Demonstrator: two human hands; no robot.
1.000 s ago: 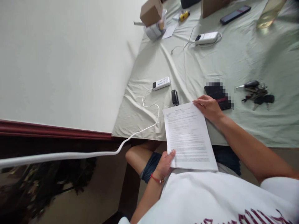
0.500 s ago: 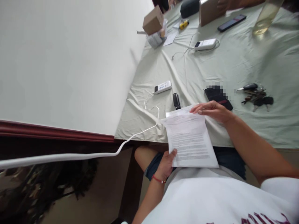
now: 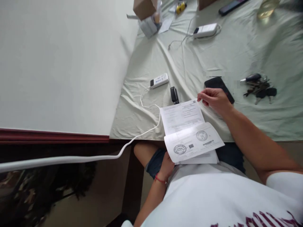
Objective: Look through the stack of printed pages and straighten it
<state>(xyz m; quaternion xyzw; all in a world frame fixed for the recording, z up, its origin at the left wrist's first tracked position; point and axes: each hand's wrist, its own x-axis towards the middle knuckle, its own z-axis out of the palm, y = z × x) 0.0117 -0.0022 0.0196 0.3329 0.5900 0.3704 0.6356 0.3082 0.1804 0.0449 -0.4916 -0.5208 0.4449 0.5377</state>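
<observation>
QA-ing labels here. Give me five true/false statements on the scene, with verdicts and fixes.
1. The left hand holds the papers at their lower left. True.
2. The keys lie on the papers. False: they lie on the tablecloth.
3. A round stamp and an oval stamp show on the folded-down sheet. True.
4. The right hand is at the papers' bottom edge. False: it is at their top right corner.
5. A white cable runs past the tablecloth's edge. True.

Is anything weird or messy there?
A little. The cardboard box looks askew, seemingly perched on other things. The tablecloth is wrinkled instead of smooth. The stamped page curls down over the papers, not lying flat. Nothing looks spilled.
</observation>
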